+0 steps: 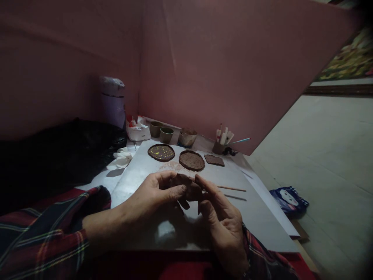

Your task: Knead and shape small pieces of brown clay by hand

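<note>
Between my two hands, above the white board point(136, 171), is a flattened piece of dark brown clay point(190, 189). My left hand point(163, 192) grips its left side, thumb on the near face and fingers behind. At the right edge, the fingers of my right hand point(223, 217) pinch the clay. Beyond the hands lie a round clay disc with yellow dots point(161, 153), a plain rimmed clay disc point(191, 160) and a small rectangular clay slab point(214, 160). Two thin sticks, one brown point(233, 188) and one grey point(235, 197), rest right of the clay.
Along the back stand two green cups point(166, 135), a smeared glass point(187, 138) and a holder with pens point(223, 142). Crumpled tissue point(121, 157), a tissue pack point(139, 130), a purple bottle point(113, 105) and a black plastic bag point(67, 151) are at left. Pink panels enclose the back.
</note>
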`<state>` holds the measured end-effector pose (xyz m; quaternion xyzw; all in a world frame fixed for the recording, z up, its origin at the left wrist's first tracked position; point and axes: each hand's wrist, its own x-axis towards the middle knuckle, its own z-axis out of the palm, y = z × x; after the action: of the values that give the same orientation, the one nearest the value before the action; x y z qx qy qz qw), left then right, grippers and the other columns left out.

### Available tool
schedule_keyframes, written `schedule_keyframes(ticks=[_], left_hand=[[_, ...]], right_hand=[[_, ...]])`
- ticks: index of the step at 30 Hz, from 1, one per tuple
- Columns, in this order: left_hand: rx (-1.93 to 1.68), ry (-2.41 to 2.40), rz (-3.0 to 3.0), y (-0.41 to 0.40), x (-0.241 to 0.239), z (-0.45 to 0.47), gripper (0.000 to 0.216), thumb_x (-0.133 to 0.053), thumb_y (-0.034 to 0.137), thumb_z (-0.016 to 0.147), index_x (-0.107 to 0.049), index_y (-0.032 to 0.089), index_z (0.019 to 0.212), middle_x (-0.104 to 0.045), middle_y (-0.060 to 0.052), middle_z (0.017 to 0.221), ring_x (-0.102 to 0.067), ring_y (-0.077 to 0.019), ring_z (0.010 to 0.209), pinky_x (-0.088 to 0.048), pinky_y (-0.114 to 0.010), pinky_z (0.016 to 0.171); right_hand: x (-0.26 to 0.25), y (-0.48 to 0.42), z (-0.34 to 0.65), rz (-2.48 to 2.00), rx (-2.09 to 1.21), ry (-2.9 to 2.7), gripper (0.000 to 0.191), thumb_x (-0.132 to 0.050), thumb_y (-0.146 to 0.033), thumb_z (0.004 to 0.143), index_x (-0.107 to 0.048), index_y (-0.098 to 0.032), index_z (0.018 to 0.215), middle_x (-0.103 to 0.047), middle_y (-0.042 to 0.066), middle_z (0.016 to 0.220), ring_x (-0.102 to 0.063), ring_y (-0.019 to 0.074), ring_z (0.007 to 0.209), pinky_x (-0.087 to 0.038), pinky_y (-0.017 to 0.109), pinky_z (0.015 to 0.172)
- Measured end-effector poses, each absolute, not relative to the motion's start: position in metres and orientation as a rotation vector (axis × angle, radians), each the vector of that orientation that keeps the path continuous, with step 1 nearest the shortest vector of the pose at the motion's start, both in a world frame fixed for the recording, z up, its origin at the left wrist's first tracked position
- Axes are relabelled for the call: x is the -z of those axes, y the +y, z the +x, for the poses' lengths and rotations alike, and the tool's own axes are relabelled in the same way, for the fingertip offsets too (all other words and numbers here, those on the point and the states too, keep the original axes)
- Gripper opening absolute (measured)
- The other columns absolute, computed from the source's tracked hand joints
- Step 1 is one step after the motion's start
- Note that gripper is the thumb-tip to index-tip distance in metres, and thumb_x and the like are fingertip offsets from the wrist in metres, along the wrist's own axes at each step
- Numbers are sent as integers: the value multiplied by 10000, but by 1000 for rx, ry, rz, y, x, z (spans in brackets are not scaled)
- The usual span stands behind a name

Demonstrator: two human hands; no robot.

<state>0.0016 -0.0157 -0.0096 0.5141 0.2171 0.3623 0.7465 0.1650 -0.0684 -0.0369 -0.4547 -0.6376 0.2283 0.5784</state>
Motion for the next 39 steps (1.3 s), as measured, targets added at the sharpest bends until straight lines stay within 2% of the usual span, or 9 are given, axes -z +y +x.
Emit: schedule_keyframes(ticks=[3,6,13,22,29,34,39], left_hand=[[-796,472,1146,-15,9,2,197,-638,251,844,-666,128,994,-709,-90,943,-632,-137,794,-477,-219,680],[-787,465,1132,-16,10,2,185,-632,250,848,-655,130,987,-706,-87,930,-632,-136,792,-474,-214,664],[-797,502,1149,-16,10,2,194,-659,269,820,-637,98,909,-681,-76,846,-595,-118,692,-471,-209,607],[-767,484,1182,-16,11,0,176,-661,249,806,-645,91,883,-644,-56,800,-583,-121,648,-476,-225,598],[-784,464,1165,-16,8,0,130,-661,233,810,-660,120,873,-655,-43,791,-581,-112,662,-465,-214,618],[-793,468,1185,-16,8,0,134,-656,221,810,-667,104,875,-659,-57,801,-576,-116,646,-462,-220,597],[-811,517,1193,-16,8,0,141,-668,250,803,-668,115,845,-653,-33,771,-561,-103,631,-447,-203,582]], right_hand=[[33,-70,165,-1096,-574,-1434,302,-445,-324,938,-632,-309,1174,-636,4,1238,-567,187,1168,-443,326,1009],[33,-70,165,-1101,-612,-1390,291,-466,-316,925,-651,-315,1150,-656,-15,1211,-575,169,1162,-454,283,997],[37,-65,164,-1041,-600,-1307,218,-540,-254,886,-725,-312,986,-744,-39,993,-680,122,930,-526,186,834],[33,-63,165,-1005,-648,-1329,192,-562,-210,882,-734,-295,876,-732,-59,860,-661,98,794,-518,173,739],[34,-61,166,-999,-690,-1280,138,-592,-274,870,-663,-267,989,-700,-4,982,-646,140,889,-519,242,783],[35,-61,164,-977,-546,-1256,54,-609,-221,848,-627,-228,898,-639,-1,885,-617,132,812,-515,234,717],[37,-60,164,-957,-507,-1305,51,-621,-189,833,-647,-227,854,-615,7,902,-596,143,840,-503,233,687]])
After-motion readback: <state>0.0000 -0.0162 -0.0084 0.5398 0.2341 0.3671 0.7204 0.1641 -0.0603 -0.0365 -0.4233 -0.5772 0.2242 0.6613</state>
